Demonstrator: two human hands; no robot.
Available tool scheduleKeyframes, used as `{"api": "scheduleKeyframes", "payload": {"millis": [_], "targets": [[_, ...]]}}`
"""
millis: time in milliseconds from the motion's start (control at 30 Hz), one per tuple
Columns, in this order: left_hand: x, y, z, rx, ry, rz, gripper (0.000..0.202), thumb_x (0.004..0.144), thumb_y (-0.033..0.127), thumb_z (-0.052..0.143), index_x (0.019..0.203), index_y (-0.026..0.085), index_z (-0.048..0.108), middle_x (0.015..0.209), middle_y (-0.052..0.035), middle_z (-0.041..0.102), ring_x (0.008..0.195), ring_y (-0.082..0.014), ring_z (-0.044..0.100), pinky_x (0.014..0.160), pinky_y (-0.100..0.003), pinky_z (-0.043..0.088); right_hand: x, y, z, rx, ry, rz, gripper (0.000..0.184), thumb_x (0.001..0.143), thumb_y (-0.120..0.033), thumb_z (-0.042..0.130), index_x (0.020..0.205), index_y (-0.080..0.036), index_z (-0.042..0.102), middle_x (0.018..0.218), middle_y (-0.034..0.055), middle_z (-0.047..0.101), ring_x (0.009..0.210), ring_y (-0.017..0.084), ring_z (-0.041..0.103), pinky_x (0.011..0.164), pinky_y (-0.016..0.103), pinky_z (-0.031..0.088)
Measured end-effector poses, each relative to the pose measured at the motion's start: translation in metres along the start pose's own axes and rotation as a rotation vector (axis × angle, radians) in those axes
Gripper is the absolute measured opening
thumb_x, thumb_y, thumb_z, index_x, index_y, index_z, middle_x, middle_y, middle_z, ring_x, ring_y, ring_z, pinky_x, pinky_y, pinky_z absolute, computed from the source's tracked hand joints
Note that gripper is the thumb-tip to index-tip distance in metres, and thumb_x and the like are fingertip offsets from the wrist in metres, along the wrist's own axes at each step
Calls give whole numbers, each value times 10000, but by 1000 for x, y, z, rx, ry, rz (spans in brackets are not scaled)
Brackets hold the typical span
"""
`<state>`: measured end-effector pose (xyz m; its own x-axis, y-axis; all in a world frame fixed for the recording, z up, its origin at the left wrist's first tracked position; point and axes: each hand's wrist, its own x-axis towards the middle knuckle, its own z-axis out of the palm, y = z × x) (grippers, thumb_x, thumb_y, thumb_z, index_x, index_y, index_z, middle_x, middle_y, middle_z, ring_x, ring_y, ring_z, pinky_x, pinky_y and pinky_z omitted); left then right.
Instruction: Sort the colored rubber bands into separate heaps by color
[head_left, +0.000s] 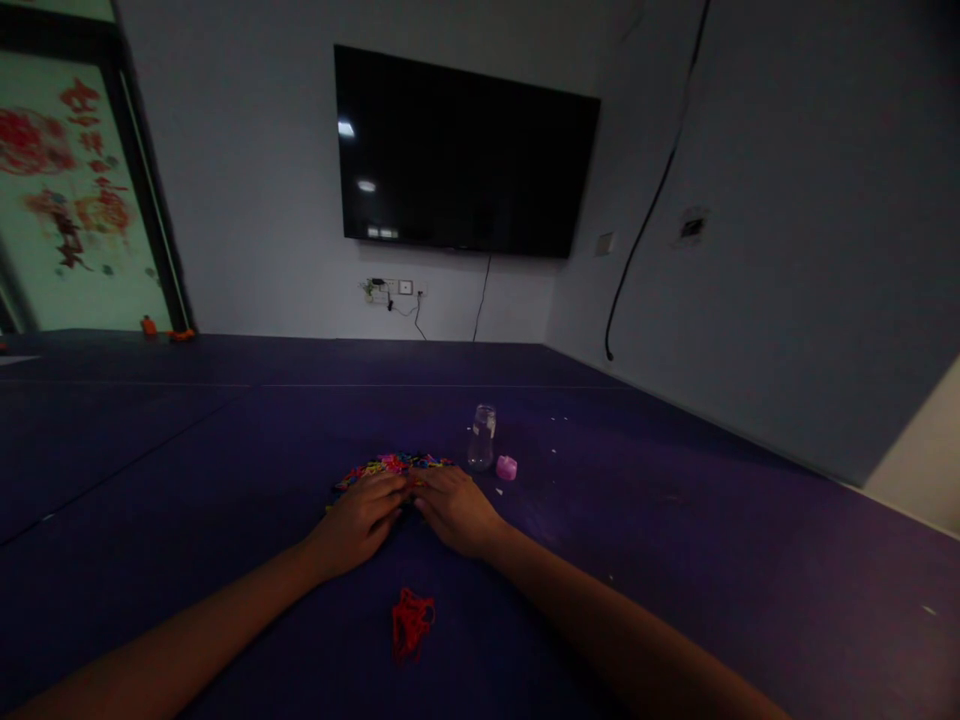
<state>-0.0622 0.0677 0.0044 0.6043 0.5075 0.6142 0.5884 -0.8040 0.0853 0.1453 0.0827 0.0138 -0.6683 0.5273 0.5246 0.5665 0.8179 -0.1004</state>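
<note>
A spread pile of small multicoloured rubber bands (390, 463) lies on the dark purple surface. My left hand (365, 515) reaches over its near edge, fingers stretched to the right and the thumb below them. From the other side my right hand (455, 508) covers the right part of the pile, its fingers pointing left. The fingertips of both hands nearly meet over the bands, where a bit of red shows; what lies beneath them is hidden. Closer to me sits a separate clump of red bands (411, 624).
A clear bottle (481, 440) stands uncapped behind my right hand, with a pink cap (506, 467) beside it. White scraps are scattered to the right. Farther off are a wall-mounted television (465, 150), a hanging black cable (651, 215) and orange objects (148, 325) by the door.
</note>
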Motion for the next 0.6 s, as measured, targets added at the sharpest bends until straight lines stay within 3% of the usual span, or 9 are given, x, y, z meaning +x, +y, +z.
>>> {"api": "scheduleKeyframes", "payload": {"millis": [600], "targets": [[-1, -1, 0, 21, 12, 65, 399, 889, 132, 422, 1264, 210, 535, 1312, -96, 559, 1180, -219, 526, 978, -437, 456, 3, 2, 1, 25, -6, -39, 276, 936, -182, 376, 1102, -134, 591, 1113, 109, 641, 1056, 206, 571, 937, 352, 430]]}}
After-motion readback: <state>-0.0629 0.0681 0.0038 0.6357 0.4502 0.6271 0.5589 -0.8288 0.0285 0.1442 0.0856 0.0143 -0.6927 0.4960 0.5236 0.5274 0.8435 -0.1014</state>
